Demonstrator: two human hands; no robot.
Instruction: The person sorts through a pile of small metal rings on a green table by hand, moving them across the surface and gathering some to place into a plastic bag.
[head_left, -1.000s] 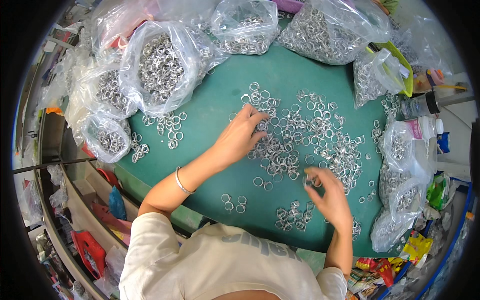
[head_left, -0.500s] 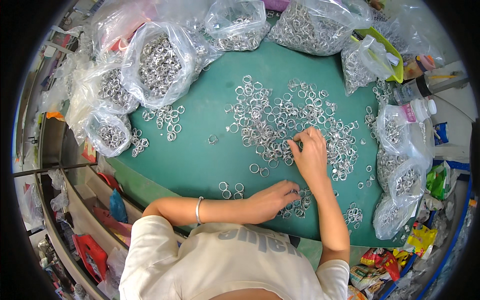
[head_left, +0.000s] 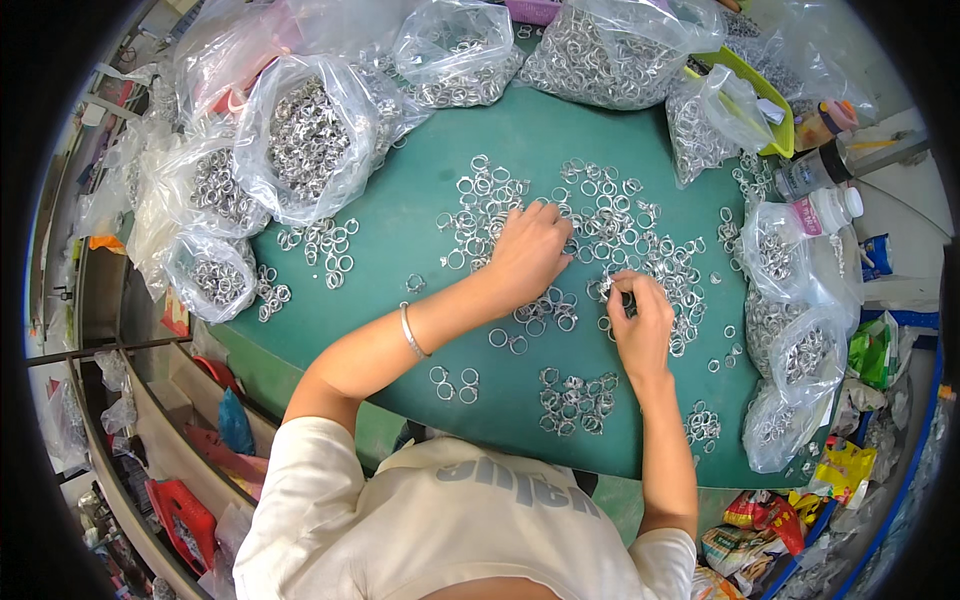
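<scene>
Silver-coloured metal rings [head_left: 600,185] lie in a broad loose pile on the green tabletop [head_left: 400,210]. My left hand [head_left: 530,250], a bangle on its wrist, is over the left middle of the pile with its fingers curled down among the rings. What those fingertips hold, if anything, is hidden. Just to the right, my right hand [head_left: 645,315] pinches thumb and fingers together at what looks like a ring [head_left: 605,289]. A smaller ring cluster [head_left: 578,403] lies nearer me, between my forearms.
Clear plastic bags of rings line the table's far and side edges, including a large open bag [head_left: 308,140] at left and a full bag [head_left: 600,60] at the back. A yellow-green basket [head_left: 780,110] and a bottle [head_left: 830,210] stand at right. Small ring groups [head_left: 703,425] lie around.
My left hand has moved from the near ring cluster up and forward onto the main pile. My right hand has come slightly nearer and to the right. The view has shifted slightly.
</scene>
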